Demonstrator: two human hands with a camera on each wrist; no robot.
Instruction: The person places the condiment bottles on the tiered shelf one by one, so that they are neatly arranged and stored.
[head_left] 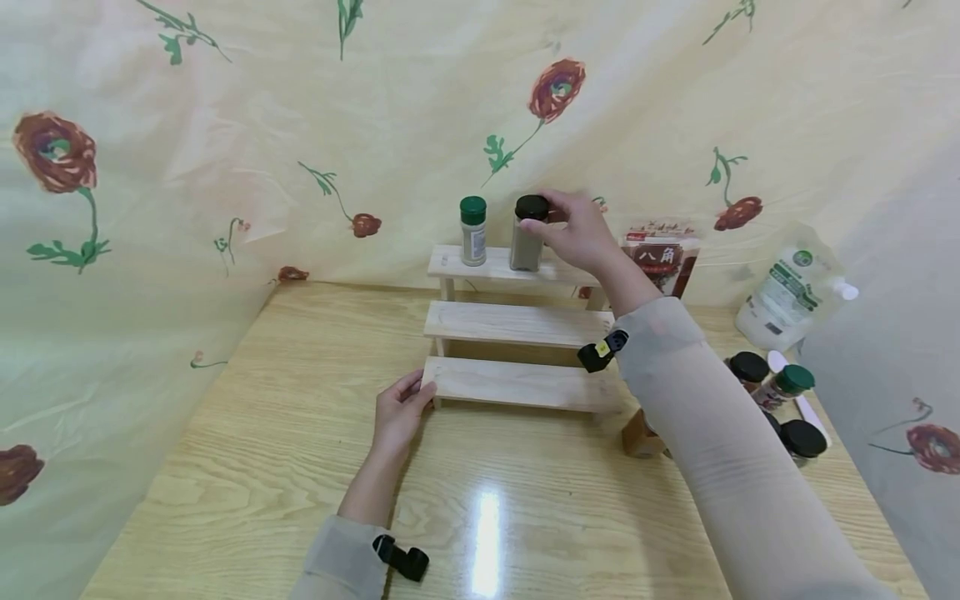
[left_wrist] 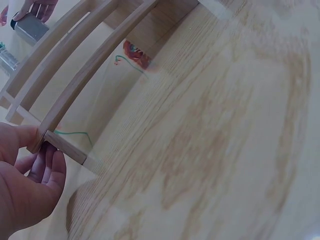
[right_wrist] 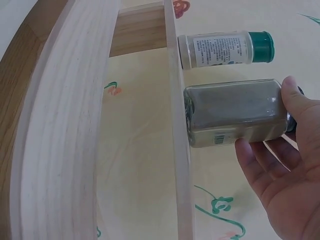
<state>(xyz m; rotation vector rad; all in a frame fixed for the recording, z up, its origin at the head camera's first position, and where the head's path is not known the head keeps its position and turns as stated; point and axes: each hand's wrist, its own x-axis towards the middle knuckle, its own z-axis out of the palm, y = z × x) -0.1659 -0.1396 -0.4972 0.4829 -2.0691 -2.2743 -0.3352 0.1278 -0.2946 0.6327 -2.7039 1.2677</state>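
A three-tier wooden rack stands on the table against the flowered cloth. On its top tier, my right hand holds a square glass spice jar with a black lid, thumb and fingers about its upper part. The jar's base meets the top board. To its left on that board stands a smaller spice bottle with a green cap. Down at the lowest tier, my left hand grips the left end of the board, thumb above and fingers curled beneath in the left wrist view.
Behind the rack's right side leans a red-brown packet. Farther right are a white spouted pouch, several jars with black lids, a green-capped jar and a white spoon. A brown container is partly behind the right sleeve.
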